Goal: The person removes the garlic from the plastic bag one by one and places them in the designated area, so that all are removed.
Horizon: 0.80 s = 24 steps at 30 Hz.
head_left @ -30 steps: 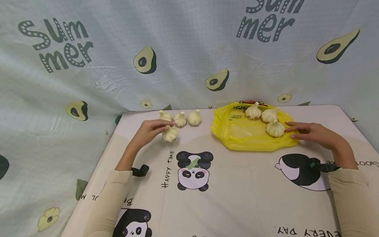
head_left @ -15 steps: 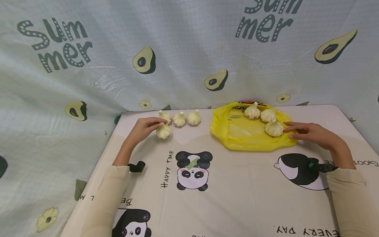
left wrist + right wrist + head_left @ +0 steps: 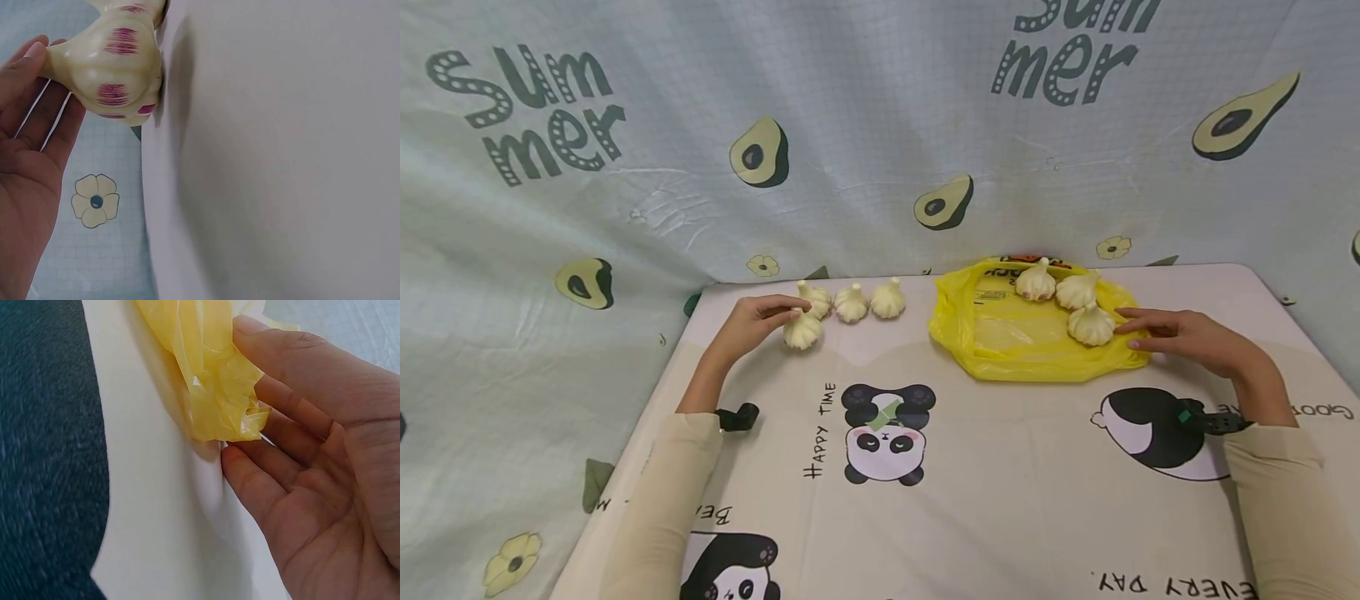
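Nearest the camera, two cream long sleeves run up a cream tablecloth printed with cartoon pandas [image 3: 1000,467]. Left hand [image 3: 747,327] sits at the far-left part of the table, fingers curled, thumb and fingertips pinching a pale cream garlic bulb with purple streaks [image 3: 802,331]; left wrist view shows the same bulb [image 3: 111,70] held at its stalk end by a fingertip [image 3: 25,59], rounded base against the tablecloth edge. That bulb lies just right of the left hand's fingertips, its stalk pointing up and back toward the hand; left hand is far nearer to it than the right. Just behind it, a row of three similar loose garlic bulbs [image 3: 852,302] lies side by side, the leftmost one touching or nearly touching the held bulb, cannot tell which. Right hand [image 3: 1187,337] lies well apart on the right side, fingers straight and slightly spread, fingertips pressing the edge of a crumpled yellow plastic bag [image 3: 1007,342]; right wrist view confirms fingers [image 3: 294,419] on the bag's film [image 3: 212,381], gripping nothing. Three more garlic bulbs [image 3: 1078,292] rest on the bag's far part, nearest one just left of the right fingertips. Farthest back hangs a pale avocado-print backdrop cloth [image 3: 880,125].
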Motion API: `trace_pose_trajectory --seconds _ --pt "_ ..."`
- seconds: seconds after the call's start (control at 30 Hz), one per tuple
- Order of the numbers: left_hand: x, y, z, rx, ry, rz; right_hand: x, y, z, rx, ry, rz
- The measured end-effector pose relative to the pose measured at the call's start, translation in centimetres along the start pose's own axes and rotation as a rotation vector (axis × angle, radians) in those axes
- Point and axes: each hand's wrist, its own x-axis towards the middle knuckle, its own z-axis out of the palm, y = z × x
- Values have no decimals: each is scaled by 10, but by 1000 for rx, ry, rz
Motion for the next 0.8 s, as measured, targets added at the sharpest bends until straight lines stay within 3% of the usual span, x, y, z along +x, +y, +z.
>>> trace_pose_trajectory --seconds 0.2,0.47,0.8 --pt "0 -6 -1 -14 16 5 1 1 1 1 4 -3" --pt "6 -41 2 -77 29 -13 0 1 4 17 6 7" --pt "7 -50 4 -93 30 -41 0 -1 3 41 5 5"
